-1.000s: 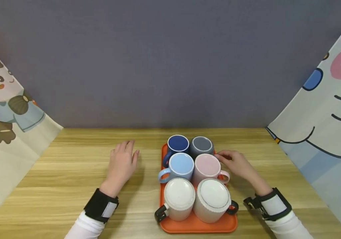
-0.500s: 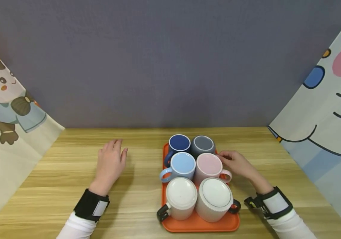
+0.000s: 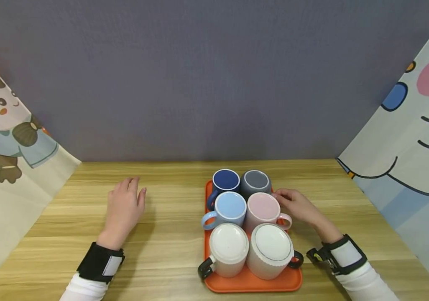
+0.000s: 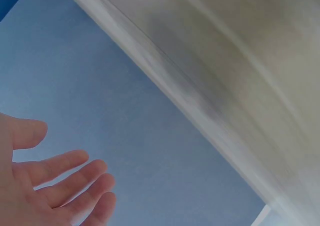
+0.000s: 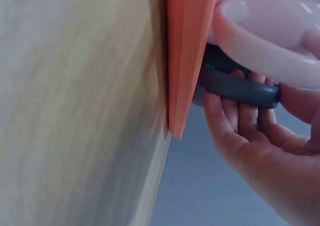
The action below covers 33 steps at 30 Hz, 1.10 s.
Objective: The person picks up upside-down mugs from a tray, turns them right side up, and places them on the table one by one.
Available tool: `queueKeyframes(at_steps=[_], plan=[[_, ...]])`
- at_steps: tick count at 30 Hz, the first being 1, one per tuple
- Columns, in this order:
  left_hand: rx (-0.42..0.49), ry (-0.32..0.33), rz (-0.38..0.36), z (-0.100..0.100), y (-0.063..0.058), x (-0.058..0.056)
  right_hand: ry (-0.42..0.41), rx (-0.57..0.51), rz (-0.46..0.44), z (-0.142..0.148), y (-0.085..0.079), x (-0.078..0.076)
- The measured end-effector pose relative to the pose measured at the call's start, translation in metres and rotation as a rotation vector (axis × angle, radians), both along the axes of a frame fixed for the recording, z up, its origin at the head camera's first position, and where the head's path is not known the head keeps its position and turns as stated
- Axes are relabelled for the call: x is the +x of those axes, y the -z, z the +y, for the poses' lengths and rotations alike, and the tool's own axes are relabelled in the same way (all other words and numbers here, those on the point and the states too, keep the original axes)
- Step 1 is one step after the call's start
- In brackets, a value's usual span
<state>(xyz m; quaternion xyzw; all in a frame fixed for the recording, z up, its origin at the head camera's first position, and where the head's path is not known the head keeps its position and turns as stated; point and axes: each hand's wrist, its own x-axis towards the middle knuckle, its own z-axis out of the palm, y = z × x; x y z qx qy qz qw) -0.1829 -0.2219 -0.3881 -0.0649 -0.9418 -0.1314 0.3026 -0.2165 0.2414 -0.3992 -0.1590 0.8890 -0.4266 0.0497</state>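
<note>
Our left hand (image 3: 124,207) sits farther to the left of the tray (image 3: 252,286) than in the earlier frame, while our right hand (image 3: 293,204) and the mugs (image 3: 231,205) keep their places. In the head view, the gray mug (image 3: 256,180) stands upside down at the tray's back right, behind the pink mug (image 3: 263,207). In the left wrist view, our left hand is loosely spread, touching nothing. In the right wrist view, our right hand grips the gray mug's handle (image 5: 242,88) beside the tray's edge. We judge the work now rests with our right hand alone.
</note>
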Motion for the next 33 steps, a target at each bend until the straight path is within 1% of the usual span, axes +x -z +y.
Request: queueKeyframes(at_steps=[4,8,11,14,16,20,27,29,33], plan=[[-0.007,-0.011,0.004,-0.005,0.001,0.001,-0.005,-0.016,-0.024,0.0,-0.001,-0.001],[-0.004,-0.018,-0.002,-0.008,0.0,0.002,-0.013,0.006,-0.039,-0.001,-0.006,-0.001],[-0.001,-0.021,-0.003,-0.01,0.0,0.002,-0.043,0.027,-0.037,-0.002,-0.01,-0.001],[0.0,-0.023,-0.009,-0.01,0.0,0.002,-0.077,0.022,-0.043,-0.002,-0.012,-0.002],[-0.002,-0.023,-0.016,-0.01,0.0,0.002,-0.082,0.008,-0.052,-0.002,-0.012,-0.003],[-0.004,-0.026,-0.021,-0.008,0.0,0.001,-0.053,-0.008,-0.064,-0.003,-0.01,-0.004],[-0.009,-0.025,-0.031,-0.005,0.0,-0.001,0.018,0.011,-0.022,-0.008,-0.011,-0.001],[-0.01,-0.023,-0.032,-0.004,0.0,-0.002,0.038,0.012,-0.022,-0.009,-0.012,0.0],[-0.011,-0.02,-0.027,-0.002,0.0,-0.004,0.062,-0.032,-0.045,-0.012,-0.015,0.002]])
